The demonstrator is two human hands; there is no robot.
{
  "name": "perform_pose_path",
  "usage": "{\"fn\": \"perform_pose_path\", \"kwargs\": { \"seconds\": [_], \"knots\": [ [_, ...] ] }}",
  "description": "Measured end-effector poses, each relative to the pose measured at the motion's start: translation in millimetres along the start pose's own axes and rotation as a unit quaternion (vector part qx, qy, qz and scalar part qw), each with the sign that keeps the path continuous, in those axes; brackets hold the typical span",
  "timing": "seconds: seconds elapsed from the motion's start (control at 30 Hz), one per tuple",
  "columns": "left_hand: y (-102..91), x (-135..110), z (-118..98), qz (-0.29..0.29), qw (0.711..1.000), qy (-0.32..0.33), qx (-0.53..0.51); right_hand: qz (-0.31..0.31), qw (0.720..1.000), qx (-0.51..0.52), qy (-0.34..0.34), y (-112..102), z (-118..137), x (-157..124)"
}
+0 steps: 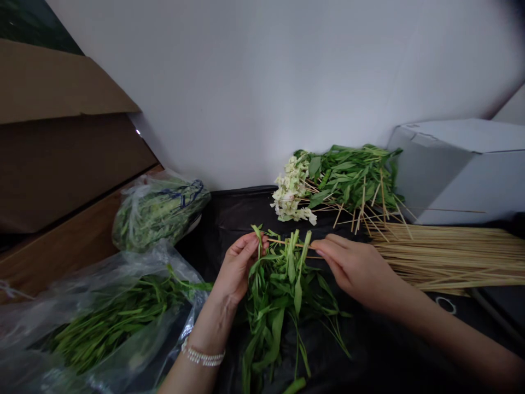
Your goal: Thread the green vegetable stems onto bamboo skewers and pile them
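My left hand [240, 265] is closed in a pinch on the stem tops of a loose bunch of green leafy stems [283, 295] lying on black sheeting [369, 350]. My right hand [355, 265] is closed on a thin wooden skewer [287, 242] that runs sideways through the stem tops toward my left fingers. A beaded bracelet [203, 357] circles my left wrist.
A pile of wooden skewers [451, 254] lies at the right. Behind it are skewered leaves with white flowers [293, 191] and a white box [463, 169]. Two clear plastic bags of greens [158, 210] [110, 317] sit at the left by a cardboard box [61, 148].
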State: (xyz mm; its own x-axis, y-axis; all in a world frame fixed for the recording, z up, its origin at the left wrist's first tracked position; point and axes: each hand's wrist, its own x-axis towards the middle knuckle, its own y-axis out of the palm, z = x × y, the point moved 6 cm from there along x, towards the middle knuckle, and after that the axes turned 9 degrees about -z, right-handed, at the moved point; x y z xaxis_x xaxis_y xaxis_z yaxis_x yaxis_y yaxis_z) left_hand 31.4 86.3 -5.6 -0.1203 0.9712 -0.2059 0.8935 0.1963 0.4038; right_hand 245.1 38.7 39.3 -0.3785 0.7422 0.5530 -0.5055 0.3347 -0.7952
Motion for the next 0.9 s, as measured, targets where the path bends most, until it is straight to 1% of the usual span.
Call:
{"fn": "perform_pose_path", "kwargs": {
  "seconds": [0.17,0.33,0.67,0.9],
  "knots": [
    [-1.7,-0.8,0.5,-0.022,1.000,-0.013,0.008,0.001,1.000,0.003,-0.001,0.3,0.4,0.1],
    [1.3,-3.0,0.4,-0.022,0.999,-0.025,0.006,0.001,1.000,-0.002,-0.007,1.2,0.0,-0.4],
    [3.2,-4.1,3.2,-0.011,1.000,-0.016,0.015,0.006,1.000,-0.002,-0.003,7.0,2.3,-1.8],
    [-0.3,-2.6,0.2,-0.022,0.999,0.031,0.017,0.003,1.000,0.003,0.009,7.1,-0.6,-2.0]
  ]
}}
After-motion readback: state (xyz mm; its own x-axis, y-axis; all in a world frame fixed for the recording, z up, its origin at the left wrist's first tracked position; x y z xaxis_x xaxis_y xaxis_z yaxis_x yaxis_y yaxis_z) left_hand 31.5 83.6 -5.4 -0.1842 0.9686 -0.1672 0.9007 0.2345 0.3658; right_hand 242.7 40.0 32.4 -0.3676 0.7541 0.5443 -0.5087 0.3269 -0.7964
